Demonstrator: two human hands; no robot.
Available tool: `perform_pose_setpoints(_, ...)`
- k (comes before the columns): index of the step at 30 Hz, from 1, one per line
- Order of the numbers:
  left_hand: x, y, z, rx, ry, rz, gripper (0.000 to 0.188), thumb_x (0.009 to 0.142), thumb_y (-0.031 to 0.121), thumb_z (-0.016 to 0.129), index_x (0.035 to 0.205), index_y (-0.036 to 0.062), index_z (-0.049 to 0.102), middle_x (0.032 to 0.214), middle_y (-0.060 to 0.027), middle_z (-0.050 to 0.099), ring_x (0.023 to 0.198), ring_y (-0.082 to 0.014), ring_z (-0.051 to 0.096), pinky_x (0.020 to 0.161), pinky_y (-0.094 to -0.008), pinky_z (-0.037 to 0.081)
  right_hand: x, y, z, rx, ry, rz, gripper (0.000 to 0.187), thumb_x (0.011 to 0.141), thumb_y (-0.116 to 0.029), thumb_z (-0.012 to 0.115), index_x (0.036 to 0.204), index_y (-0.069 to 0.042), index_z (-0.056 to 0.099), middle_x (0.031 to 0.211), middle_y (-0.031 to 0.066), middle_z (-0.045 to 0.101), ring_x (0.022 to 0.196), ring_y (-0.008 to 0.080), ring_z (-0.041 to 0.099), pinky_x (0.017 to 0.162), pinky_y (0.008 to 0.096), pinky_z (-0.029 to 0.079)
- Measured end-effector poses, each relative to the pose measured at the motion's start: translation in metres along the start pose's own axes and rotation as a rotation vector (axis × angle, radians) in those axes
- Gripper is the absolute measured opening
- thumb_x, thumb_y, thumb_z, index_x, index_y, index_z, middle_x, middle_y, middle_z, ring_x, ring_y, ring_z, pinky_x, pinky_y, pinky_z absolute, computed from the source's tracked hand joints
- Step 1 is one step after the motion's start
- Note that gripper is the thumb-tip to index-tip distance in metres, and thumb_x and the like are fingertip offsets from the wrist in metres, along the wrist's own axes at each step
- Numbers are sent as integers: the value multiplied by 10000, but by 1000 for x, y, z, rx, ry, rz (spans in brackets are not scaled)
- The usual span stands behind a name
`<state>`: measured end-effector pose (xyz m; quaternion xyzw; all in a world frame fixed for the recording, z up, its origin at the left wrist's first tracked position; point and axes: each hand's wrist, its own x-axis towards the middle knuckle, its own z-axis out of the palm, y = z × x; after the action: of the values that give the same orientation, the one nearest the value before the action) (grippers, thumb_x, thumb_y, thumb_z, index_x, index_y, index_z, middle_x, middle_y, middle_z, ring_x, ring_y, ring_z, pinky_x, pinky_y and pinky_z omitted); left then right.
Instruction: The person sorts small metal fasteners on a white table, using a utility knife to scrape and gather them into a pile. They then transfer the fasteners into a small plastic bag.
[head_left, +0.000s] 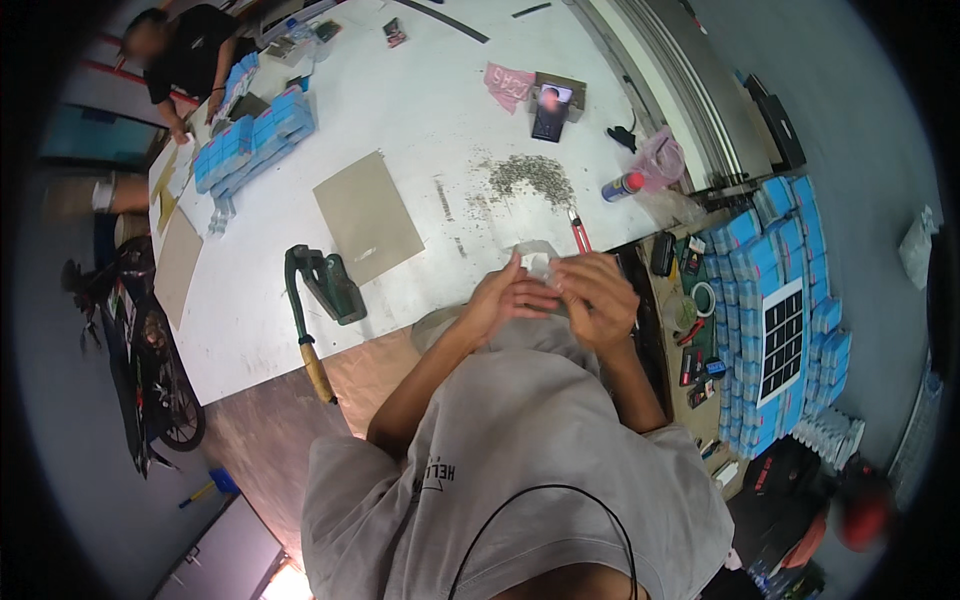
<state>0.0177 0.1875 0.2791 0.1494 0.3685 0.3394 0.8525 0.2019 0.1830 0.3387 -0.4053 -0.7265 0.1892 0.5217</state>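
Note:
Between my two hands, over the near edge of the white table, is a small whitish, partly see-through piece (538, 258) that looks like a plastic packet. My left hand (505, 300) holds it with the thumb up against its side and the fingers under it. The fingers of my right hand (600, 297) are bent and pinch its right side. A red utility knife (580, 232) lies on the table just beyond my right hand. Farther off is a scattered heap of small dark bits (530, 180). What the packet contains cannot be made out.
A lever hand press (325, 290) with a wooden handle and a grey board (370, 217) lie left. Beyond are a phone (552, 110), a spray can (622, 187) and blue packs (255, 140). Blue stacks (765, 320) stand right. Another person (195, 55) works far left.

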Motion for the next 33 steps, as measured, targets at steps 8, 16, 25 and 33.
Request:
perform_pose_setpoints(8, 31, 19, -20, -63, 232, 125, 331, 986, 69, 642, 1248, -118, 565, 1191, -260, 677, 1015, -292, 714, 915, -369, 604, -45, -24, 19, 209, -85, 251, 185, 815, 106, 727, 968, 3, 741, 912, 118, 717, 905, 320, 726, 853, 412, 560)
perform_pose_setpoints(16, 23, 33, -19, 129, 172, 264, 247, 963, 0, 628, 1199, -72, 605, 1157, -218, 699, 991, -260, 724, 888, -370, 620, -40, -26, 25, 105, -110, 165, 178, 823, 65, 730, 983, -6, 763, 875, 110, 693, 809, 254, 645, 762, 361, 506)
perform_pose_setpoints(25, -1, 16, -20, 358, -77, 445, 253, 969, -28, 616, 1221, -38, 632, 1129, -121, 718, 980, -141, 693, 849, -279, 582, -13, -4, 29, 53, 33, 444, 143, 864, 1, 769, 1004, 27, 753, 879, 87, 693, 879, 182, 600, 803, 296, 475)
perform_pose_setpoints(33, -8, 15, -25, 264, -89, 369, 257, 969, 4, 642, 1224, -29, 639, 1078, -58, 705, 970, -92, 654, 796, -265, 543, -9, -5, 43, -131, 150, 565, 211, 827, -87, 831, 1010, -1, 773, 869, 96, 691, 786, 166, 629, 702, 295, 505)
